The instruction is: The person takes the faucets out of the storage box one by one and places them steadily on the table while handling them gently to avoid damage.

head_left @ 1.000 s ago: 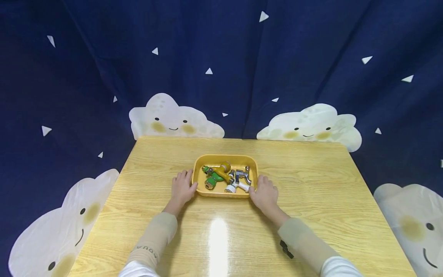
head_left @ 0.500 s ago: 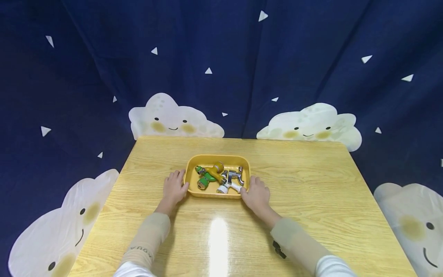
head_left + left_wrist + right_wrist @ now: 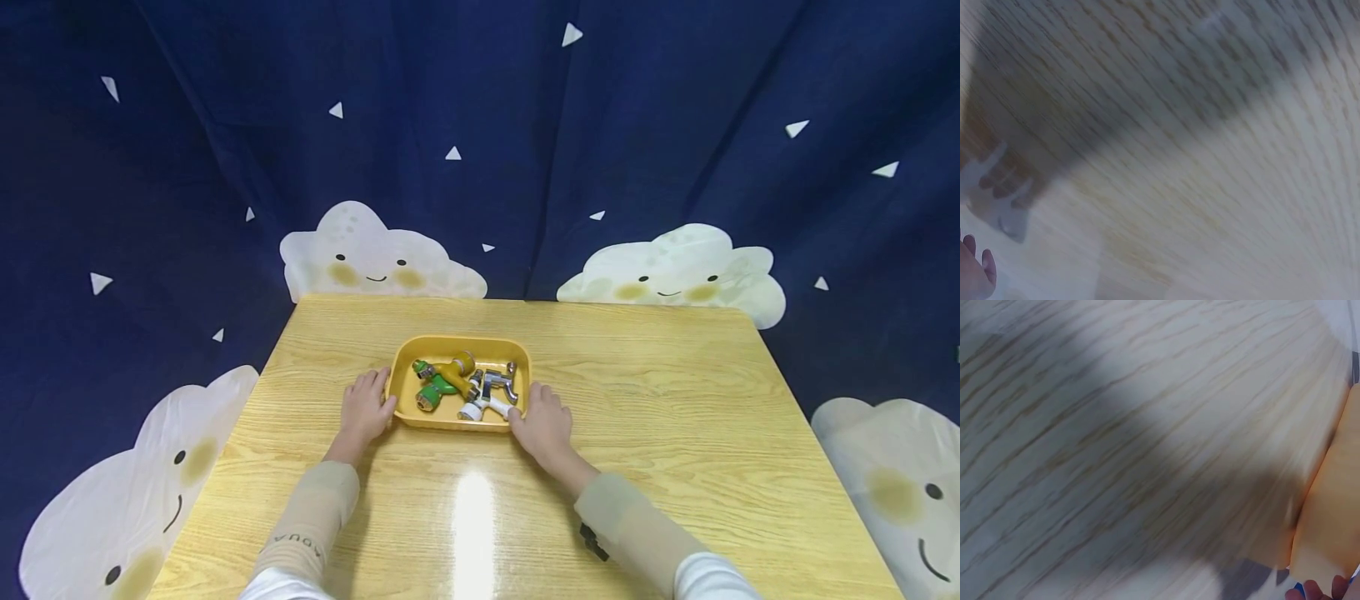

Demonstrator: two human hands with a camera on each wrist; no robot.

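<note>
A yellow plastic tray (image 3: 420, 422) sits on the wooden table with several small taps inside. They include a yellow one (image 3: 453, 373), a green one (image 3: 430, 395), a white one (image 3: 474, 409) and a chrome one (image 3: 498, 382), some overlapping. My left hand (image 3: 365, 409) holds the tray's left side, thumb by the near corner. Opposite it, my right hand (image 3: 546, 423) grips the right side near the front corner. In the left wrist view, a bit of the hand (image 3: 975, 275) shows at the lower left. The right wrist view catches fingertips (image 3: 1311, 590) beside the tray wall (image 3: 1325, 519).
The wooden table (image 3: 660, 400) extends around the tray, with a bright reflection in front. Behind it hangs a dark blue curtain (image 3: 420, 75) printed with clouds and white triangles. A small black object (image 3: 592, 542) is at the right forearm.
Both hands have moved left along the table, and the tray with its taps has slid left between them. The taps keep about the same layout inside.
</note>
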